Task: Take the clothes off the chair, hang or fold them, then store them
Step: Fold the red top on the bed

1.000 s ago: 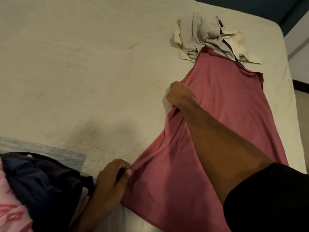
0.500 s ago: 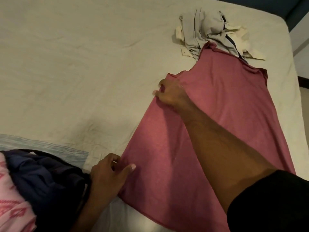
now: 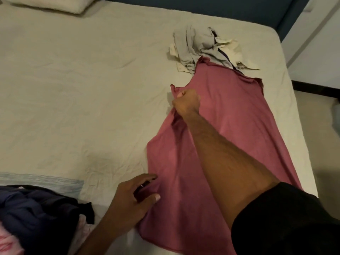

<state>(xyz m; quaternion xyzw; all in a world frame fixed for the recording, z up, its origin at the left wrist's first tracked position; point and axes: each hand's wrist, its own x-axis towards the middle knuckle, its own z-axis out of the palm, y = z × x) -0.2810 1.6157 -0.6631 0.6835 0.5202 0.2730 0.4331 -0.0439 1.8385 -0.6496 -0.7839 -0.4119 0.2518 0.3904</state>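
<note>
Cream-sheeted bed (image 3: 77, 92), blue headboard behind, pillow (image 3: 55, 5) at the far corner. Pink shirt (image 3: 239, 126) spread flat on the sheet, lengthwise away from the viewer. Right hand (image 3: 186, 103) fisted, pinching the shirt's left edge near the sleeve. Left hand (image 3: 136, 201) at the near hem, fingers curled on the fabric. Beyond the right-hand grip: crumpled grey and cream clothes (image 3: 200, 46), touching the shirt's collar. Beside the left hand: dark clothes heap (image 3: 40, 212).
</note>
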